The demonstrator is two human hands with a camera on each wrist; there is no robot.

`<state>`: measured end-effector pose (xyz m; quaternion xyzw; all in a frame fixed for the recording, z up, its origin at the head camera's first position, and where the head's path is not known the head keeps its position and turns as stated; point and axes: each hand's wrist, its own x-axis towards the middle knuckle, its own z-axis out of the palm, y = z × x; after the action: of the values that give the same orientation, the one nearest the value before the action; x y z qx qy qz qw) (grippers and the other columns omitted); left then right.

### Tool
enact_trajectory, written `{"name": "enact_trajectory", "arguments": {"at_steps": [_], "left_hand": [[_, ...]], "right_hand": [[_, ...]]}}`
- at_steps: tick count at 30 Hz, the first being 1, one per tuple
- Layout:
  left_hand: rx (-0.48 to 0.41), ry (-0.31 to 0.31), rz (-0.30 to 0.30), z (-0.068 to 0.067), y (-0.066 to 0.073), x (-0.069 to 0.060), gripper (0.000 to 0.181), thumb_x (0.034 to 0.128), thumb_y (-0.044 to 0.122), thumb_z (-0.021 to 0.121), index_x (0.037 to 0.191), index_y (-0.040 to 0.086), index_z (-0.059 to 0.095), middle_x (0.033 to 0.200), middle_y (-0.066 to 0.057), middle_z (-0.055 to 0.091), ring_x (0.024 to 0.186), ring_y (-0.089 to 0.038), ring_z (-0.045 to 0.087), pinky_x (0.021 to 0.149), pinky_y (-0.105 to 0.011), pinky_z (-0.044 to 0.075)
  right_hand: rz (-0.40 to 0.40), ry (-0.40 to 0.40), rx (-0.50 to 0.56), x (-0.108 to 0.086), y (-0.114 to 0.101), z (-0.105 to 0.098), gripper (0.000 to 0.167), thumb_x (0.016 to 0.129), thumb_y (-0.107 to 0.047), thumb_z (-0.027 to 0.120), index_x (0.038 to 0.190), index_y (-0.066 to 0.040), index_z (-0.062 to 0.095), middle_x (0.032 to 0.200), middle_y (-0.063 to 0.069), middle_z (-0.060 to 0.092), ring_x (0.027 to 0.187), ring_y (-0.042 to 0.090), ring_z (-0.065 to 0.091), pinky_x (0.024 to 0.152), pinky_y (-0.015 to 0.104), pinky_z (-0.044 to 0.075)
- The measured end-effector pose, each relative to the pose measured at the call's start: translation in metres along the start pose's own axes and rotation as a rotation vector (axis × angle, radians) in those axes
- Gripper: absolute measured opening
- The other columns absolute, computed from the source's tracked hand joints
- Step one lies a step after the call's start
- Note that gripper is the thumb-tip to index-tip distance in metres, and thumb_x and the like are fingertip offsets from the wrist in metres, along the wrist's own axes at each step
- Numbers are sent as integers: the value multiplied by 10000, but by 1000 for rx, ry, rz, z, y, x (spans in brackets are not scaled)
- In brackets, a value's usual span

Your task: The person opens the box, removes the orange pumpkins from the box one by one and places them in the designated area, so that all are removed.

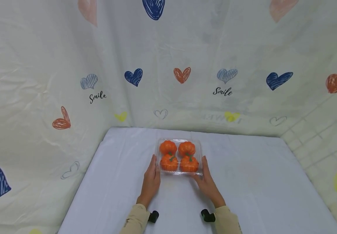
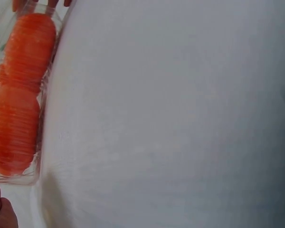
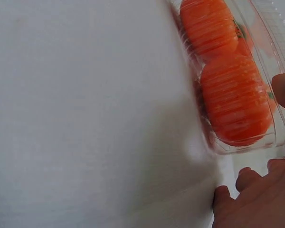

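Observation:
A clear plastic container point(image 1: 178, 155) with several orange pumpkin-shaped pieces point(image 1: 187, 148) inside sits at the far middle of the table. My left hand point(image 1: 151, 178) lies along its left side, fingers extended. My right hand point(image 1: 207, 185) touches the right side, its thumb at the near right corner. In the left wrist view, two orange pieces point(image 2: 29, 47) show through the container wall, with part of my left hand point(image 2: 1, 209) below. The right wrist view shows my right thumb against the container and the fingers of my right hand point(image 3: 263, 199) spread by its end.
A white cloth covers the table point(image 1: 259, 182). Behind it and at both sides hangs a pale curtain point(image 1: 186, 39) printed with hearts and the word "Smile". Small black devices point(image 1: 153, 216) are worn at both wrists, over beige sleeves.

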<state>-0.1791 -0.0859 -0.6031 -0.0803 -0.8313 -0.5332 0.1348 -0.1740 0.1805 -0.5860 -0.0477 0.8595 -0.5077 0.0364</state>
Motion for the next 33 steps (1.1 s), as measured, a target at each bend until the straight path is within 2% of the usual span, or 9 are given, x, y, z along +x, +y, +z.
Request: {"name": "enact_trajectory", "arguments": {"at_steps": [5, 9, 11, 16, 20, 22, 24, 27, 33], "left_hand": [[6, -11, -15, 1, 0, 2, 551, 1139, 42, 487, 1646, -74, 303, 1703, -210, 332, 1560, -295, 338, 1222, -474, 314], [1, -14, -12, 1, 1, 2, 549, 1141, 46, 480, 1642, -86, 299, 1699, -229, 330, 1560, -304, 334, 1226, -490, 306], [-5, -21, -19, 1, -1, 2, 559, 1144, 59, 473, 1654, -68, 285, 1709, -219, 314, 1566, -302, 320, 1234, -492, 295], [-57, -53, -117, -3, -4, 1, 737, 1130, 132, 527, 1741, 156, 116, 1770, -64, 226, 1584, -282, 296, 1248, -505, 286], [-92, -87, -181, -12, -5, 6, 925, 1079, 201, 630, 1740, 302, -9, 1787, -18, 166, 1594, -316, 279, 1254, -565, 270], [-73, -127, -190, -15, -4, 11, 981, 1054, 297, 682, 1739, 289, -20, 1795, -25, 114, 1609, -326, 230, 1260, -591, 241], [-16, -180, -198, -16, -4, 16, 1055, 1018, 433, 723, 1739, 274, -29, 1801, -6, 47, 1626, -306, 170, 1272, -579, 211], [55, -247, -165, -18, -4, 22, 1188, 951, 573, 766, 1737, 198, -43, 1802, -35, -28, 1637, -309, 102, 1279, -577, 188], [116, -326, -138, -24, -3, 26, 1216, 934, 584, 774, 1733, 131, -25, 1801, -49, -56, 1643, -304, 48, 1287, -567, 164]], "right_hand": [[33, -69, 75, -3, -3, -9, 822, 1149, -151, 480, 1714, -118, -116, 1784, 121, -147, 1629, 350, -111, 1282, 619, 11], [37, -88, 127, -5, -1, -15, 748, 1169, -141, 402, 1721, -168, -101, 1789, 55, -136, 1630, 301, -124, 1286, 607, -11], [26, -84, 138, -5, 0, -16, 739, 1172, -153, 411, 1723, -153, -81, 1791, 58, -119, 1631, 304, -112, 1287, 604, -4], [3, -49, 86, -4, 1, -19, 757, 1153, -148, 489, 1729, -103, -1, 1796, 91, -32, 1636, 330, -26, 1287, 588, 75], [-36, -2, 50, -1, -4, -28, 716, 1140, -157, 530, 1724, -60, 129, 1795, 125, 32, 1634, 368, 18, 1273, 618, 123], [-51, 17, 65, 1, -9, -33, 699, 1138, -182, 541, 1717, -48, 173, 1793, 131, 66, 1635, 375, 18, 1267, 632, 130], [-66, 34, 82, 4, -15, -37, 693, 1135, -211, 558, 1706, -29, 210, 1786, 139, 111, 1635, 379, 27, 1263, 640, 142], [-85, 46, 130, 9, -24, -42, 680, 1133, -245, 571, 1692, -22, 256, 1778, 133, 167, 1638, 366, 32, 1264, 632, 146], [-134, 40, 155, 25, -41, -52, 673, 1139, -294, 562, 1681, -16, 276, 1763, 167, 208, 1633, 367, 96, 1273, 586, 141]]}}
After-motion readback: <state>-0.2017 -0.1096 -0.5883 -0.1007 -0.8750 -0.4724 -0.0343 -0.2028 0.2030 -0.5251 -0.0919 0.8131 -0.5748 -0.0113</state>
